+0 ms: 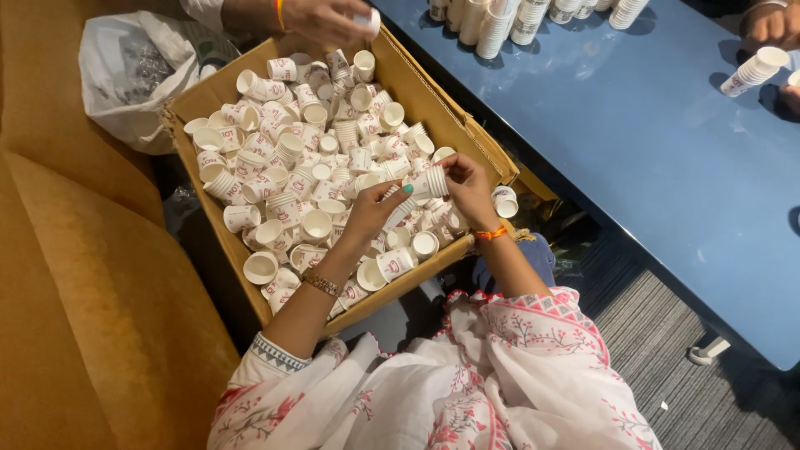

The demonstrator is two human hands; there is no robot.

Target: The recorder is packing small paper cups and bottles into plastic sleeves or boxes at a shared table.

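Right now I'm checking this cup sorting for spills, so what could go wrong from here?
The left hand and right hand hold a short stack of paper cups over the cardboard box; a loose grip could drop it among the loose cups. The box seems to overhang the blue table edge and may tip. Another person's hand reaches into the same box, so hands could collide.

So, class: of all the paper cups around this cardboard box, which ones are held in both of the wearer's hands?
The short stack of cups above the box, gripped between the left hand and right hand; the rest lie loose.
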